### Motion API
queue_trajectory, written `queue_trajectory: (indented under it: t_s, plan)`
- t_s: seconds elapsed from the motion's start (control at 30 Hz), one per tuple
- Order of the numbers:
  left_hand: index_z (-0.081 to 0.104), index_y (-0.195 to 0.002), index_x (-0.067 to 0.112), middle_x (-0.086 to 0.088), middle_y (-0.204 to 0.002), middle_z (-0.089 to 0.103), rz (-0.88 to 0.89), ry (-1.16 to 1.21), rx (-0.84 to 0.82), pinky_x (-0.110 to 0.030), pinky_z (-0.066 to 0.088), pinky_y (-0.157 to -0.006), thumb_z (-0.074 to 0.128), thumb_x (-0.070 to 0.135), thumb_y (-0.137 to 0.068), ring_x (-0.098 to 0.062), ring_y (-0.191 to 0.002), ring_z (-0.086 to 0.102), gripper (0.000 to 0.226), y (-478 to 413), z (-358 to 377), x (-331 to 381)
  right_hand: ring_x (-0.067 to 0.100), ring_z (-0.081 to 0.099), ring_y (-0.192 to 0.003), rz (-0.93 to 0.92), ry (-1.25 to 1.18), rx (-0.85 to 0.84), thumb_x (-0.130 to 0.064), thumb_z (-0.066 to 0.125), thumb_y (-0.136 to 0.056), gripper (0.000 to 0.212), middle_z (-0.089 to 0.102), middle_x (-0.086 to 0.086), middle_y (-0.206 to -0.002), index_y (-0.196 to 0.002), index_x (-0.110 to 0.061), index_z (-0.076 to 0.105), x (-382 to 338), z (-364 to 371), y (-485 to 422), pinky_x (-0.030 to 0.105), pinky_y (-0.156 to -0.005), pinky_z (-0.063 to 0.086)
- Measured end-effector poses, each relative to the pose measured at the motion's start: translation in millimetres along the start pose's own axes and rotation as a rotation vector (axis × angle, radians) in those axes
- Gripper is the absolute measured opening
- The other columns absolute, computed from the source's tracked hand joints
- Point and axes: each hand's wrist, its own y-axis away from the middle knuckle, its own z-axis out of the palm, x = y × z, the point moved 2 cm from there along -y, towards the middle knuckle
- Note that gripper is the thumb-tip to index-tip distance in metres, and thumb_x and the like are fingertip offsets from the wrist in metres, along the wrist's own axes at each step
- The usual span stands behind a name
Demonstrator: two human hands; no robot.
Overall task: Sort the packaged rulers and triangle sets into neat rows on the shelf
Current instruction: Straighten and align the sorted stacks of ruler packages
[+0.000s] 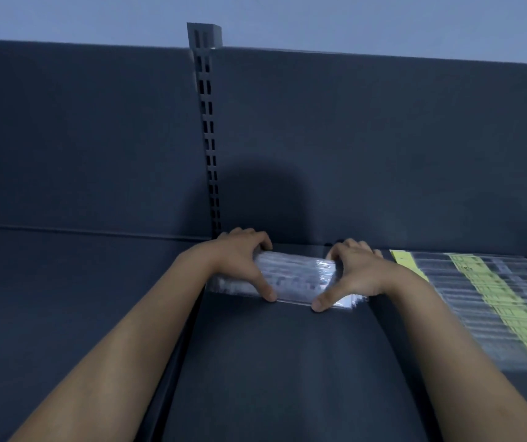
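Note:
A stack of clear plastic packages (294,275) lies on the dark shelf (287,362) close to the back panel. My left hand (240,260) grips its left end, fingers curled over the far edge and thumb on the near edge. At the right end my right hand (354,272) holds it the same way, thumb pressed on the front corner. A row of packaged rulers (495,301) with yellow-green labels lies overlapped to the right, running from the back toward the front.
A slotted metal upright (208,138) rises at the back just left of my left hand. The dark back panel (383,138) stands behind the shelf. A seam between shelf sections (179,362) runs under my left forearm.

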Motion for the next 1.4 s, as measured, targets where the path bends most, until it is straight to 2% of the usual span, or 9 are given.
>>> queue_trajectory:
  t_s: [0.27, 0.4, 0.5, 0.6, 0.73, 0.8, 0.9, 1.1, 1.4]
  plan:
    - [0.053, -0.08, 0.042, 0.015, -0.101, 0.048, 0.13, 0.028, -0.012, -0.03, 0.044, -0.091, 0.086, 0.051, -0.057, -0.01, -0.104, 0.044, 0.041, 4.3, -3.0, 1.4, 0.009, 0.044, -0.065, -0.112, -0.264, 0.027, -0.037, 0.092, -0.04, 0.066, 0.05, -0.009, -0.078, -0.084, -0.023, 0.044, -3.1, -5.8, 5.9, 0.025, -0.054, 0.035]
    - [0.067, -0.08, 0.037, 0.017, -0.091, 0.065, 0.137, 0.23, 0.079, -0.021, 0.047, -0.076, 0.088, 0.045, -0.059, -0.002, -0.088, 0.059, 0.031, 9.1, -9.1, -13.5, 0.008, 0.049, -0.068, -0.211, -0.413, 0.199, -0.02, 0.093, -0.046, 0.057, 0.057, -0.007, -0.081, -0.084, -0.027, 0.052, -1.5, -8.5, 4.9, 0.023, -0.06, 0.041]
    - [0.073, -0.088, 0.029, 0.014, -0.092, 0.071, 0.125, 0.46, 0.235, -0.02, 0.051, -0.081, 0.092, 0.036, -0.058, 0.0, -0.087, 0.064, 0.036, 9.8, -3.5, -23.2, 0.011, 0.056, -0.075, -0.185, -0.598, 0.26, -0.007, 0.09, -0.052, 0.053, 0.062, -0.002, -0.088, -0.089, -0.024, 0.057, 4.0, -7.0, 2.5, 0.027, -0.068, 0.047]
    - [0.074, -0.089, 0.022, 0.009, -0.091, 0.073, 0.113, 0.689, 0.36, -0.018, 0.053, -0.076, 0.094, 0.02, -0.055, -0.005, -0.087, 0.068, 0.039, 7.8, 6.5, -24.7, 0.005, 0.057, -0.075, -0.162, -0.774, 0.324, 0.008, 0.083, -0.056, 0.055, 0.062, -0.001, -0.089, -0.098, -0.021, 0.061, 8.4, -1.1, 1.0, 0.011, -0.062, 0.046]
    - [0.071, -0.078, 0.017, 0.011, -0.078, 0.07, 0.076, 0.946, 0.529, -0.013, 0.05, -0.067, 0.087, 0.014, -0.066, 0.001, -0.075, 0.065, 0.021, 0.4, 21.1, -11.6, 0.004, 0.054, -0.077, -0.14, -0.976, 0.446, 0.019, 0.065, -0.063, 0.053, 0.061, -0.002, -0.087, -0.097, -0.021, 0.065, 12.4, 4.5, -0.7, 0.013, -0.068, 0.045]
    - [0.071, -0.073, 0.016, 0.012, -0.073, 0.07, 0.032, 1.056, 0.626, -0.016, 0.048, -0.072, 0.08, 0.022, -0.076, 0.001, -0.075, 0.065, 0.011, -1.6, 25.6, -3.6, 0.004, 0.051, -0.072, -0.108, -1.073, 0.519, 0.018, 0.058, -0.069, 0.046, 0.06, -0.003, -0.085, -0.092, -0.021, 0.066, 11.7, 8.1, -2.7, 0.013, -0.067, 0.044]
    - [0.07, -0.069, 0.008, 0.005, -0.07, 0.069, -0.04, 1.183, 0.735, -0.022, 0.05, -0.079, 0.071, 0.032, -0.085, -0.004, -0.075, 0.065, 0.029, -5.0, 30.0, 1.4, 0.01, 0.055, -0.074, -0.018, -1.309, 0.623, 0.007, 0.054, -0.081, 0.029, 0.063, 0.001, -0.083, -0.085, -0.018, 0.068, 7.4, 14.6, -5.9, 0.019, -0.075, 0.045]
    - [0.068, -0.064, 0.003, 0.003, -0.066, 0.069, -0.041, 1.191, 0.858, -0.011, 0.045, -0.07, 0.061, 0.034, -0.093, 0.0, -0.07, 0.063, 0.042, -7.0, 28.5, 2.1, 0.013, 0.061, -0.085, 0.119, -1.439, 0.698, -0.016, 0.058, -0.089, 0.012, 0.067, 0.001, -0.085, -0.082, -0.013, 0.066, -2.1, 20.7, -7.3, 0.022, -0.08, 0.045]
    - [0.068, -0.065, 0.003, -0.006, -0.072, 0.071, 0.038, 1.08, 0.837, -0.022, 0.046, -0.084, 0.052, 0.045, -0.096, -0.012, -0.075, 0.066, 0.054, -8.2, 24.9, -4.0, 0.02, 0.062, -0.102, 0.134, -1.439, 0.591, -0.047, 0.046, -0.095, 0.043, 0.07, 0.009, -0.103, -0.093, -0.01, 0.068, -3.1, 23.3, -8.9, 0.041, -0.105, 0.038]
